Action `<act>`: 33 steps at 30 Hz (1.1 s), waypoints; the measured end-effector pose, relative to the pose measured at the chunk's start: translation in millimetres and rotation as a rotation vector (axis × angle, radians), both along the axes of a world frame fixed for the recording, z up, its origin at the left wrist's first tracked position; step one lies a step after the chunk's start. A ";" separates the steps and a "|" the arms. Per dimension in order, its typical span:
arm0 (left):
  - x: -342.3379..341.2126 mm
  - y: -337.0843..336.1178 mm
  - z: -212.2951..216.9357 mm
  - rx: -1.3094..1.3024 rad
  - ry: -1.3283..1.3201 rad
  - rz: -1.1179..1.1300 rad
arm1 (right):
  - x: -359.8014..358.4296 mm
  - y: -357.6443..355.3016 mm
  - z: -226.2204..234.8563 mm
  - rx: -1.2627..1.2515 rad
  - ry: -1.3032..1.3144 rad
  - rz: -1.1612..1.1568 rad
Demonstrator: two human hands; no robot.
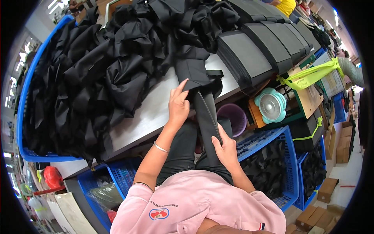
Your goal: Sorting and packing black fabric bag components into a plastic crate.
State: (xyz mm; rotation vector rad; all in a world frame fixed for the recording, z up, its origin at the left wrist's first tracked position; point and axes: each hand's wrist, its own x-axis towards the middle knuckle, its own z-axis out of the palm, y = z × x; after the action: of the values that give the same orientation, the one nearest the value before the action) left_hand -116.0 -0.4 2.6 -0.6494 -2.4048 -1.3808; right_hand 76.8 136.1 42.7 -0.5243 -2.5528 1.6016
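Black fabric strip, one: held at the counter's near edge, pinched by the right hand. Left hand: half-curled over that edge, grip unclear. Apparently midway: on the counter, black fabric pieces are left heaped; grey-faced stacks are already squared.

Bright strip lights, pale floor, silvery worktable.

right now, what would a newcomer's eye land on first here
Most likely the great heap of black fabric filling the upper left of the view. Next, the bright yellow-green strip at the right, with a round turquoise object below and left of it. Near the centre, the right hand holds a long black piece.
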 end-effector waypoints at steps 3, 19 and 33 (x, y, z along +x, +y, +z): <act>10.5 6.4 16.6 0.000 0.051 -0.207 | -13.8 1.1 3.6 0.160 -0.022 0.079; 114.8 -38.8 25.6 0.117 0.008 -0.280 | -74.0 4.2 -48.1 -1.168 0.230 -0.270; 115.2 8.5 36.0 0.346 -0.032 -0.029 | -54.4 -4.7 -44.7 -1.380 0.300 -0.229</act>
State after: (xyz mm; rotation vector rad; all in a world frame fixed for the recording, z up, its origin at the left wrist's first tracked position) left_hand -0.8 8.1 38.7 -0.5752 -2.1091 -1.7739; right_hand 22.4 131.4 -2.0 -0.5075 -0.8159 2.7963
